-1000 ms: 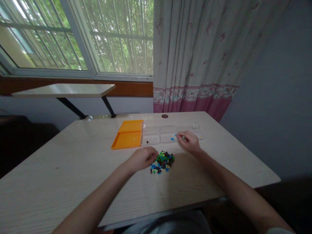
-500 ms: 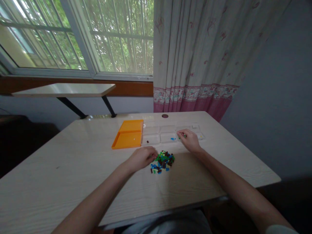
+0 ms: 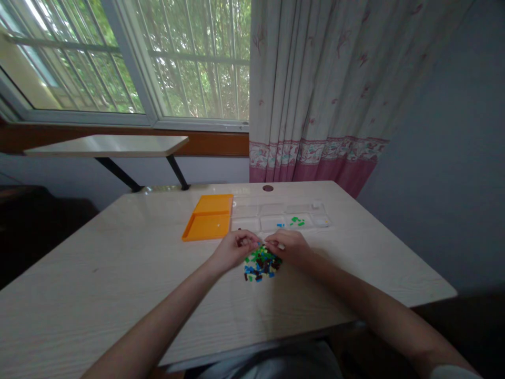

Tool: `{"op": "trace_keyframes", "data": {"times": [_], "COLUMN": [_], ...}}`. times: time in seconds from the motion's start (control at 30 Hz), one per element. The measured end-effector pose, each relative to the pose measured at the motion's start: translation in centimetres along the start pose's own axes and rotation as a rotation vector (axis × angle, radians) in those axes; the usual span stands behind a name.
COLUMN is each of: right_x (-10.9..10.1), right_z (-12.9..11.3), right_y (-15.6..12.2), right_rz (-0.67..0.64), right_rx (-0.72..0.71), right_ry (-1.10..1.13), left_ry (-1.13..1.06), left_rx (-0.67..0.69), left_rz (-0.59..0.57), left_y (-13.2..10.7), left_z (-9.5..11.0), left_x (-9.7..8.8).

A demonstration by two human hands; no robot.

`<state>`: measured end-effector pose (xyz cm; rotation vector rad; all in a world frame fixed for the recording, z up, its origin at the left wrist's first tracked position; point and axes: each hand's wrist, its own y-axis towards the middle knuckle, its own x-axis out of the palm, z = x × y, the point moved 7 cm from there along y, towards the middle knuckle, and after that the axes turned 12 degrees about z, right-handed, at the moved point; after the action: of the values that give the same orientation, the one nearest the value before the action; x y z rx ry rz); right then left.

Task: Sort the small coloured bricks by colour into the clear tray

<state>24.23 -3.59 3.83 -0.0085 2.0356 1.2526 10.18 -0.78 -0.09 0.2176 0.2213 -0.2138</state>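
Note:
A small heap of tiny coloured bricks (image 3: 261, 266) lies on the pale wooden table (image 3: 118, 284). My left hand (image 3: 232, 249) and my right hand (image 3: 284, 246) meet just behind the heap, both with fingers curled in a pinch; what they hold is too small to make out. Behind them stands a clear compartment tray (image 3: 252, 210). A few green bricks (image 3: 296, 221) lie in one right-hand cell, a blue brick (image 3: 280, 225) in the cell beside it. The orange lid (image 3: 208, 223) lies open at the tray's left.
A round cable hole (image 3: 268, 188) sits near the table's far edge. Beyond are a window, a narrow shelf (image 3: 106, 145) on black brackets and a pink-hemmed curtain (image 3: 315, 89). The table's right edge drops off near the grey wall.
My right hand left the tray's right-hand cell and came back to the heap, leaving green bricks in the cell. My left hand lifted slightly toward it, and the two now meet.

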Motion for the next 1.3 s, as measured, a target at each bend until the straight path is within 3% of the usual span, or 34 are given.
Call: {"op": "trace_keyframes", "data": {"times": [0.13, 0.53, 0.73, 0.87, 1.03, 1.3], "right_x": [-0.1, -0.1, -0.2, -0.8, -3.5, -5.4], "right_z": [-1.0, -1.1, -1.4, -1.1, 0.8, 2.5], "right_y": [0.1, 0.1, 0.2, 0.5, 1.0, 1.1], "right_rz": [0.001, -0.009, -0.002, 0.047, 0.247, 0.312], "right_rx": [-0.012, 0.057, 0.069, 0.017, -0.005, -0.009], "right_ry": [0.0, 0.083, 0.12, 0.078, -0.061, -0.133], "left_ry": [-0.106, -0.088, -0.006, 0.21, 0.539, 0.536], "left_rx": [-0.04, 0.043, 0.065, 0.138, 0.245, 0.279], "left_rz": [-0.005, -0.019, -0.031, -0.02, -0.203, -0.373], "left_y": [-0.2, -0.4, -0.6, -0.3, -0.5, -1.0], "left_z": [-0.2, 1.2, 1.3, 2.2, 2.9, 2.5], "left_x": [0.6, 0.8, 1.1, -0.2, -1.7, -1.2]}}
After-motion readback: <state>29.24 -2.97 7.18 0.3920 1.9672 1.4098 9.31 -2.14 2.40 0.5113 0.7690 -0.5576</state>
